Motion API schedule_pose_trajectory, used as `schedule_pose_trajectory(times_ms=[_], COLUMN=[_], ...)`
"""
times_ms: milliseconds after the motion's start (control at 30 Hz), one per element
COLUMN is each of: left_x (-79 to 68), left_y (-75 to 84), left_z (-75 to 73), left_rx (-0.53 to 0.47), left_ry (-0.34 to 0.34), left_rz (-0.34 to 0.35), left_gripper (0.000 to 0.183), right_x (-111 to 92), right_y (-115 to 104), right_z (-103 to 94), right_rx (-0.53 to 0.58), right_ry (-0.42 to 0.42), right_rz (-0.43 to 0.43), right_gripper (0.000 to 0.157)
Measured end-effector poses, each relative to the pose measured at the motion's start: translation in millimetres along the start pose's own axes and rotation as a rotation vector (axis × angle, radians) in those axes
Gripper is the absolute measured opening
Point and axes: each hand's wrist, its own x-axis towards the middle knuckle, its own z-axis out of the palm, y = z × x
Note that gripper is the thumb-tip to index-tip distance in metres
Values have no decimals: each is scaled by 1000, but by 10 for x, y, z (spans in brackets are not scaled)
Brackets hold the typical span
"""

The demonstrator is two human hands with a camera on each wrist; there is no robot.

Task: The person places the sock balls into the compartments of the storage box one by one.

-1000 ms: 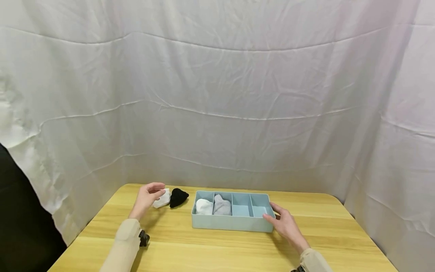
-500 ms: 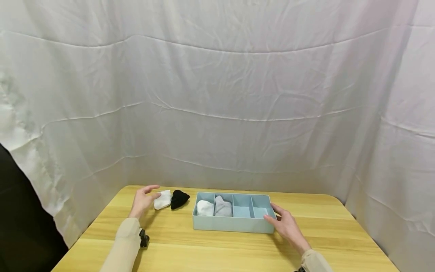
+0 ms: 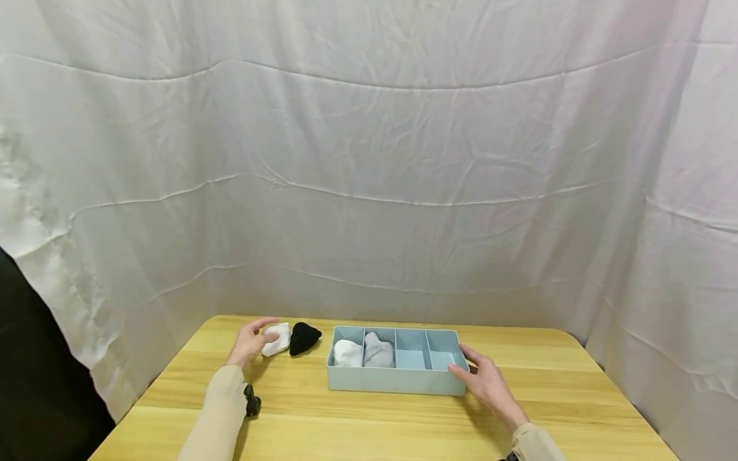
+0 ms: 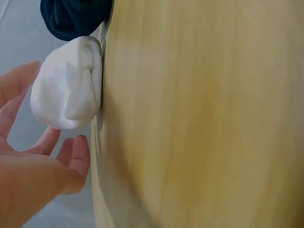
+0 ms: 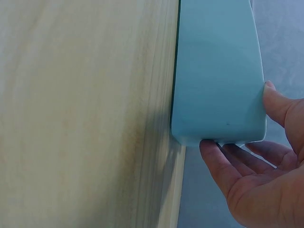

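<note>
White bundle (image 3: 280,342): on tabletop (image 3: 323,422), beside black bundle (image 3: 303,339) | left hand (image 3: 248,344): fingers spread about it, not gripping, contact unclear | right hand (image 3: 487,382): thumb and fingers gripping box (image 3: 398,380) at one end

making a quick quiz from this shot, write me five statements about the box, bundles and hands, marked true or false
1. The right hand touches the end of the blue box. True.
2. The gray bundle sits in the box, right of the boxed white bundle. True.
3. Both hands touch the box. False: the left hand is beside the loose white bundle.
4. The black bundle lies on the table, outside the box. True.
5. In the head view, the loose white bundle lies right of the black one. False: it lies left of it.
</note>
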Motion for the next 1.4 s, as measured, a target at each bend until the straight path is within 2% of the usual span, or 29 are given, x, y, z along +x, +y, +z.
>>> schedule_pose_trajectory(times_ms=[100,300,467,667,833,1000,1167,1400], left_x=[12,14,8,-7,-26,-39,-59,-48], left_y=[-22,-24,-12,-28,-14,-9,36,199], left_z=[18,29,44,48,41,16,-22,-13], left_rx=[-3,51,42,22,22,-7,-13,36], left_ry=[-23,-60,-65,-12,-2,20,43,66], left_rz=[-5,-30,-51,-95,-102,-91,-53,64], left_gripper=[50,42,43,44,43,41,41,39], right_x=[2,0,-7,-15,-11,1,4,-4], right_y=[-2,-3,6,18,2,-4,-7,3], right_z=[-3,-2,-3,-1,-4,4,8,4], right_rx=[2,0,5,5,2,-3,-3,-2], right_ry=[1,1,5,-2,4,4,1,-4], right_rz=[-4,-10,-12,-11,-5,-15,-13,-4], right_gripper=[70,71,70,70,69,69,68,67])
